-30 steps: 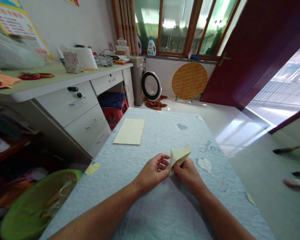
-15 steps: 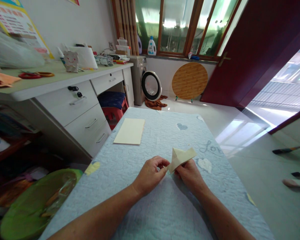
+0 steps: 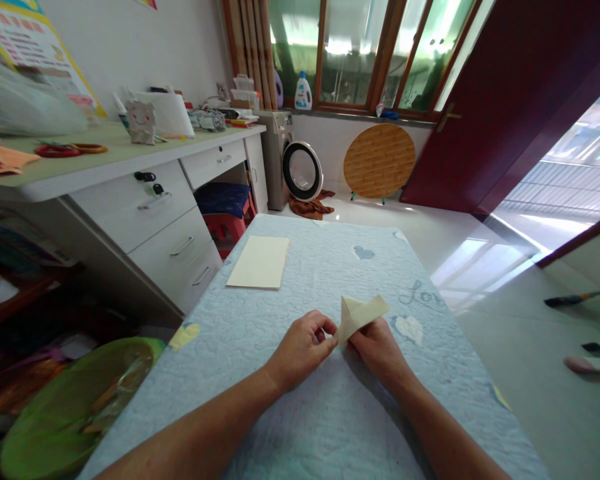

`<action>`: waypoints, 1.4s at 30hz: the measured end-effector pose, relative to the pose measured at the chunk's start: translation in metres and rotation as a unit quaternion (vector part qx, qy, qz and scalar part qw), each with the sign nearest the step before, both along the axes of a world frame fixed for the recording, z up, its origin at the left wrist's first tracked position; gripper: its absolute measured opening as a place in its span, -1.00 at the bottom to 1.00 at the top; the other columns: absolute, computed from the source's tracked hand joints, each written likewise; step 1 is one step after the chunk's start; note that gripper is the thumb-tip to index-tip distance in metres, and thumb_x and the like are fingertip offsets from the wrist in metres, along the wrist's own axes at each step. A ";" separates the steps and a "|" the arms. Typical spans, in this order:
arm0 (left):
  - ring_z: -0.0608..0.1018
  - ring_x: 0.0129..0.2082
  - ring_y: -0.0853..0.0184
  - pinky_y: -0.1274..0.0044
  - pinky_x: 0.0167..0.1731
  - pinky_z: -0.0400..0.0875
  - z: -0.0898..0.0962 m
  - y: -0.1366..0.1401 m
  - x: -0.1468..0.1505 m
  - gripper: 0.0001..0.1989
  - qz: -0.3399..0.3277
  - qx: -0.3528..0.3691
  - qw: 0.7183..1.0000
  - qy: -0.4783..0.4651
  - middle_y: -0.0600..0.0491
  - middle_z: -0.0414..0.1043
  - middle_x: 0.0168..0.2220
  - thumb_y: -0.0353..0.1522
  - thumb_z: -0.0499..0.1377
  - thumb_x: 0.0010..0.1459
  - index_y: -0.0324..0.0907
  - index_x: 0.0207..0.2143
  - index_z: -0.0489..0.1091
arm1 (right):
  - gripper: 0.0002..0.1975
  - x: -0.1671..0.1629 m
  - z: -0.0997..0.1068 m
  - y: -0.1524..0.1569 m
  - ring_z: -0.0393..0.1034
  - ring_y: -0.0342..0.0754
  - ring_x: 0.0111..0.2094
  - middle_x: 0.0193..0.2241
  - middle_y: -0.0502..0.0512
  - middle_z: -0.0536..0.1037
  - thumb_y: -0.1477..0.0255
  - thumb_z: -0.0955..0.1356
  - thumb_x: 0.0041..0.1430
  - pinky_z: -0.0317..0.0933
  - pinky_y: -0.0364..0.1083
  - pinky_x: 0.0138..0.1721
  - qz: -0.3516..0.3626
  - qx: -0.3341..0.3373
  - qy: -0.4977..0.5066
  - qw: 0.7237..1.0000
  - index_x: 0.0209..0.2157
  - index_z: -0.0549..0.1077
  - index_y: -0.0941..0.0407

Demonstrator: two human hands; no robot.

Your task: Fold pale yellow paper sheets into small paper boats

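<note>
A folded piece of cream paper (image 3: pixel 359 316) with pointed corners is held up over the cloth-covered table (image 3: pixel 320 267). My right hand (image 3: pixel 379 345) grips it from below and from the right, its fingertips partly hidden behind the paper. At the paper's lower left corner, my left hand (image 3: pixel 307 348) is closed, thumb and fingers pinching that tip. Farther back on the left of the table lies a flat stack of cream paper sheets (image 3: pixel 259 262), apart from both hands.
Left of the table stand a white desk (image 3: pixel 160 220) with drawers and a green bin (image 3: pixel 80 407). A red stool (image 3: pixel 225 210) with a blue cushion sits under the desk. A washing machine (image 3: pixel 276 160) with its door ajar and a round wooden tabletop (image 3: pixel 379 161) are at the back.
The folded paper has shifted very slightly left with my right hand. My left hand stays at its corner, and the stack of sheets lies as before.
</note>
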State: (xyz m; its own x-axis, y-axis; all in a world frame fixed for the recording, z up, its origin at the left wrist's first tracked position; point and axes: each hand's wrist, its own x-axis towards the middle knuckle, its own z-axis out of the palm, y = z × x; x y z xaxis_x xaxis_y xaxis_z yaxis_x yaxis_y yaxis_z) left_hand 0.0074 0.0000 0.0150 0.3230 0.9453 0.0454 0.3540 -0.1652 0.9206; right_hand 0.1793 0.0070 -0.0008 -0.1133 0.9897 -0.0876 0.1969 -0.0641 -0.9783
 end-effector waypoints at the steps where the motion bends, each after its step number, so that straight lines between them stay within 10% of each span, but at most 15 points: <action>1: 0.40 -0.42 0.38 0.56 -0.40 0.27 0.000 0.000 0.000 -0.96 -0.002 0.000 1.000 0.004 0.10 0.37 -0.39 -0.43 0.19 0.07 -0.19 -0.41 0.46 | -0.92 0.000 -0.001 0.000 0.10 -0.22 -0.68 -0.72 -0.10 0.31 0.45 0.32 -0.11 -0.05 -0.21 -0.66 0.003 -0.004 0.004 1.000 -0.61 0.38 0.12; 17: 0.35 -0.56 0.42 0.59 -0.53 0.20 -0.004 0.000 0.001 -0.90 0.011 -0.115 0.991 -0.060 0.16 0.31 -0.56 -0.33 0.15 0.13 -0.18 -0.40 0.36 | -0.92 0.000 0.001 -0.003 0.11 -0.20 -0.70 -0.71 -0.06 0.37 0.43 0.28 -0.11 -0.04 -0.21 -0.68 -0.025 -0.013 -0.007 1.000 -0.59 0.38 0.10; 26: 0.45 -0.12 0.21 0.46 -0.30 0.41 -0.004 -0.011 0.006 -0.27 0.040 0.043 0.997 -0.047 -0.10 0.27 0.09 -0.29 0.38 -0.04 -0.06 0.15 0.15 | -0.88 -0.009 0.004 -0.007 0.23 -0.15 -0.58 -0.64 -0.06 0.39 0.54 0.24 -0.08 0.06 -0.19 -0.53 -0.028 0.132 -0.153 0.979 -0.58 0.37 0.10; 31: 0.50 -0.22 0.29 0.50 -0.32 0.41 -0.003 -0.009 0.007 -0.50 0.044 0.039 0.997 -0.047 -0.05 0.36 0.03 -0.30 0.22 0.17 -0.07 0.14 0.16 | -0.78 -0.015 0.007 -0.011 0.40 -0.09 -0.43 -0.42 -0.01 0.55 0.56 0.26 0.03 0.20 -0.16 -0.37 0.017 0.169 -0.141 0.975 -0.28 0.44 0.08; 42: 0.56 -0.25 0.24 0.48 -0.21 0.37 0.000 -0.012 0.007 -0.57 0.037 0.086 0.995 0.026 0.00 0.52 -0.16 -0.47 0.07 0.19 -0.11 0.12 0.22 | -0.96 -0.013 0.010 -0.015 0.21 -0.12 -0.53 -0.56 -0.04 0.37 0.44 0.30 0.14 0.03 -0.14 -0.46 -0.011 0.209 -0.226 0.951 -0.40 0.36 0.09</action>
